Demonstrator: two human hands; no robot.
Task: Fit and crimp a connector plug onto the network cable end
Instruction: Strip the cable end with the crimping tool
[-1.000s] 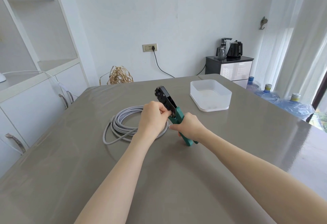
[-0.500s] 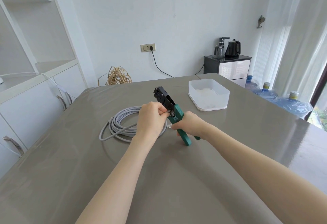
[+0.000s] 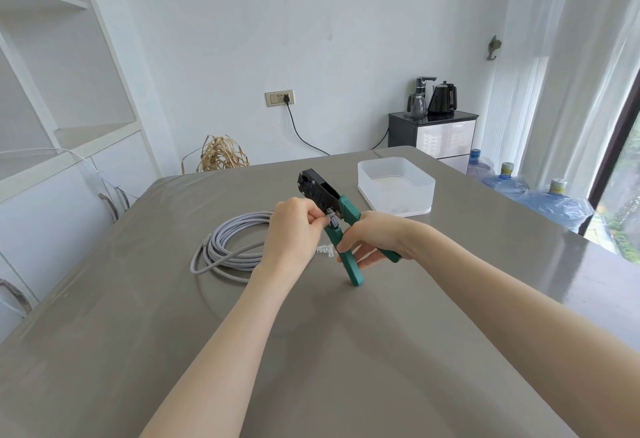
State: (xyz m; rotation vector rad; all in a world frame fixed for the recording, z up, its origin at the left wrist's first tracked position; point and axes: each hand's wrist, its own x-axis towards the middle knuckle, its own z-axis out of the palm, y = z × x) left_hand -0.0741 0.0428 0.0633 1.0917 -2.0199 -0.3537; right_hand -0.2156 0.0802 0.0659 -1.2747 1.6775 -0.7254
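My right hand (image 3: 372, 236) wraps a loose grip around the green-handled black crimping tool (image 3: 329, 210), handles spread; my left hand (image 3: 294, 229) pinches the grey cable end (image 3: 330, 221) at its head.

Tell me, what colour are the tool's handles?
Green, on the crimper, seen in the head view.

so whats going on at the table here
A person is working on a grey network cable coiled on the table. The right hand grips the green handles of a crimping tool, its head tilted up and away. The left hand pinches something small against the tool's hinge area, probably the cable end. A clear connector plug lies on the table just below the hands, not yet fitted.
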